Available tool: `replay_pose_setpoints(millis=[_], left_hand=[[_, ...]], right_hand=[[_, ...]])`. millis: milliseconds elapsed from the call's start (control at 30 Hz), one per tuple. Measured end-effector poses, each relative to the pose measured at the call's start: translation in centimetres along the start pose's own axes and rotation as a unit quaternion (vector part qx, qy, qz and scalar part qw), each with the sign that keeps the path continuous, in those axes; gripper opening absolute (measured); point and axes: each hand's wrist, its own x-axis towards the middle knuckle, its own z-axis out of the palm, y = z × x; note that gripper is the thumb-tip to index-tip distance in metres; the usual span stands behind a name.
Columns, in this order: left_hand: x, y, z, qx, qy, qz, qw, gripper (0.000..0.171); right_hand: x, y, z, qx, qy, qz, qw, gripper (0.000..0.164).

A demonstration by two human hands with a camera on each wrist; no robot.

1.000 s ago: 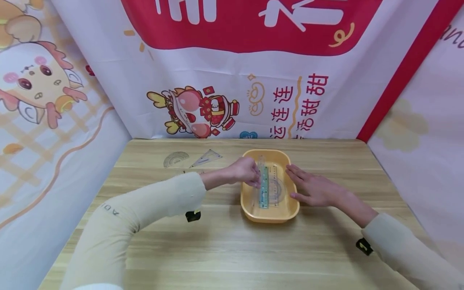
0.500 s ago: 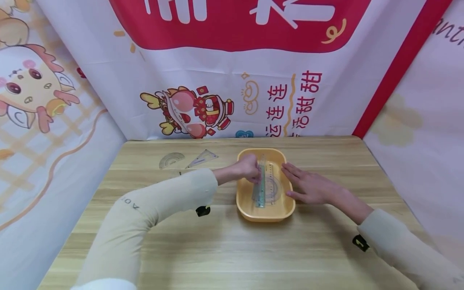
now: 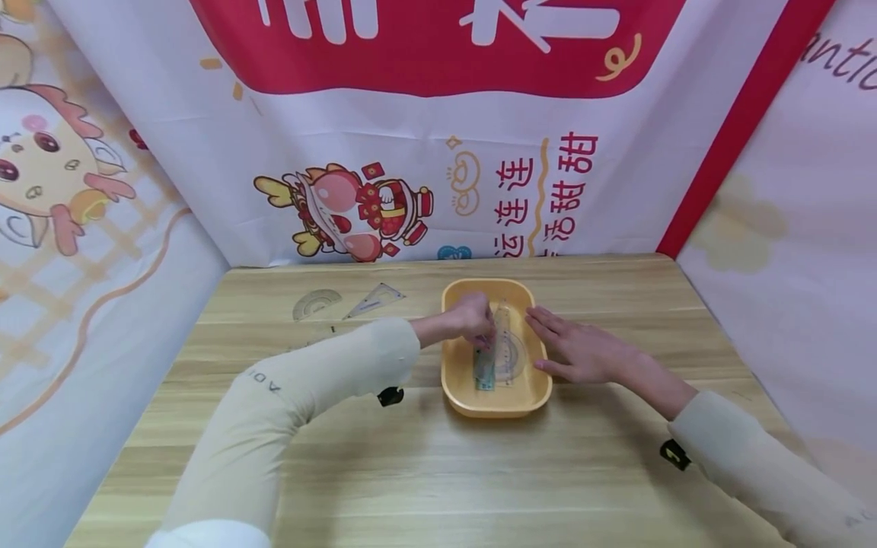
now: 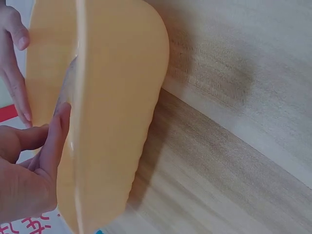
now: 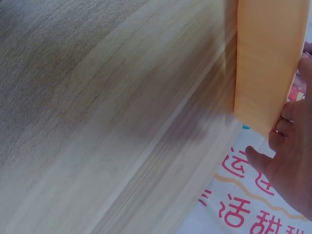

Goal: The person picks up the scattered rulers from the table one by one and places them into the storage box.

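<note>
Inside the yellow plastic basin [image 3: 496, 411] my left hand [image 3: 473, 316] pinches a clear flat plastic piece [image 4: 68, 83] between thumb and fingers; its exact kind is unclear. Beneath that piece lies a teal ruler [image 3: 485, 384], partly covered. To its right in the basin is a clear protractor [image 3: 510, 356], overlapping a clear ruler [image 3: 503, 312]. My right hand [image 3: 582, 350] rests against the basin's right rim, its fingers straight and its thumb apart. In the left wrist view, fingertips of the right hand [image 4: 14, 63] show beyond the basin.
On the wooden table [image 3: 438, 472], left of the basin, lie another protractor [image 3: 317, 304] and a clear set square [image 3: 374, 300]. Another clear piece there is partly hidden by the left sleeve [image 3: 342, 365]. A printed cloth [image 3: 411, 122] hangs behind the table's far edge.
The left hand has picked up the clear piece and brought it over the teal ruler, covering part of it. The right hand stays at the rim. The whole view has shifted slightly.
</note>
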Motion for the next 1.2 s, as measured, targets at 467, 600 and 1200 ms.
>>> replay_pose_setpoints(millis=[467, 600, 1200], left_hand=[[0.8, -0.3, -0.2, 0.115, -0.052, 0.001, 0.9921, 0.02], [0.0, -0.6, -1.2, 0.136, -0.07, 0.039, 0.9875, 0.01], [-5.6, -4.8, -5.8, 0.064, -0.063, 0.173, 0.9809, 0.026]], right_hand=[[0.3, -0.3, -0.2, 0.002, -0.011, 0.011, 1.0, 0.078], [0.3, -0.5, -0.3, 0.005, -0.015, 0.014, 1.0, 0.078], [0.6, -0.6, -0.1, 0.005, -0.022, 0.022, 1.0, 0.08]])
